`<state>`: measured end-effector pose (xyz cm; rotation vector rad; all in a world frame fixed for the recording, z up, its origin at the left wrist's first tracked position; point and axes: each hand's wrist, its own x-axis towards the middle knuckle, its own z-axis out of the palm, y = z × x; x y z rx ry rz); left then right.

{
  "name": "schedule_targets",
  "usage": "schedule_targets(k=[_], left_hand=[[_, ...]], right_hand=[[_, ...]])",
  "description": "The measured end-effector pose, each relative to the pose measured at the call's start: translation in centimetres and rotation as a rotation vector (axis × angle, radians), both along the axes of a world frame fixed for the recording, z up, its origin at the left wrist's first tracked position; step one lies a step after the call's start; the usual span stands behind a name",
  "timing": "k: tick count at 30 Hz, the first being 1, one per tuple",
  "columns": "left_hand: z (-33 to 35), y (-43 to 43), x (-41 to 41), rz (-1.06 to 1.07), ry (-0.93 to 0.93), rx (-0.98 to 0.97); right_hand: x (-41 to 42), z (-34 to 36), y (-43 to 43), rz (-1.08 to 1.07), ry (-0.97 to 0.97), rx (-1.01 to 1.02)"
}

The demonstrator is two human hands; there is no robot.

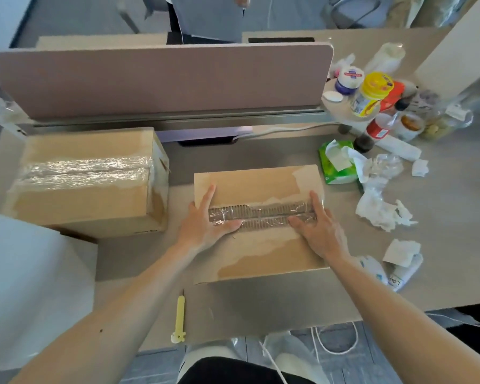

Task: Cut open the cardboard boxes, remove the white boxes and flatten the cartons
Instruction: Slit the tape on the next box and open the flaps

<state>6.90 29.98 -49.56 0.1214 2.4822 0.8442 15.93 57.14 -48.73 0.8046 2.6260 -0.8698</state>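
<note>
At the near edge of the beige desk [263, 306] lies a yellow cutter [180, 318], with a white box [34, 286] at the left. Mid-desk sits the carton [258, 257]; the left hand [205, 225] and right hand [320, 231] lie flat on its torn tape seam, fingers straight, gripping nothing. Left of it stands a taped cardboard box [86, 184]; to the right, crumpled wrap [377, 206] and a green tissue pack [336, 164]. Behind are a pink divider panel [161, 79] and clustered jars [372, 92]
</note>
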Motion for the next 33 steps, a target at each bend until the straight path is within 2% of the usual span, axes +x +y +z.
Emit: schedule_targets(k=[5, 8, 10, 12, 14, 16, 19, 21, 28, 33], left_hand=[[0.6, 0.6, 2.5, -0.001, 0.060, 0.007], [0.6, -0.1, 4.0, 0.075, 0.061, 0.107], [0.2, -1.3, 5.3, 0.291, 0.150, 0.199], [-0.4, -3.1, 6.9, 0.542, 0.255, 0.237], [-1.3, -5.6, 8.9, 0.659, 0.233, 0.122], [-2.8, -7.8, 11.3, 0.660, 0.121, -0.043], [-4.7, -9.5, 13.8, 0.632, -0.009, -0.169], [-5.3, -9.8, 14.7, 0.592, -0.074, -0.245], [-7.1, -10.0, 15.7, 0.528, -0.221, -0.335], [-8.4, -9.5, 15.0, 0.491, -0.261, -0.367]], right_hand=[[2.6, 0.6, -0.2, -0.006, -0.017, -0.023], [2.4, 2.0, -0.3, 0.143, 0.053, 0.232], [1.3, 2.3, -0.6, 0.287, 0.152, 0.332], [-0.1, 2.3, -1.6, 0.458, 0.187, 0.304], [-1.6, 2.1, -3.4, 0.594, 0.210, 0.233], [-2.8, 1.9, -5.4, 0.694, 0.234, 0.191], [-3.4, 0.7, -8.1, 0.796, 0.175, 0.145], [-3.0, -0.5, -9.0, 0.838, 0.141, 0.196], [-2.3, -1.2, -8.6, 0.895, 0.108, 0.229], [-2.8, -1.5, -8.6, 0.893, 0.096, 0.232]])
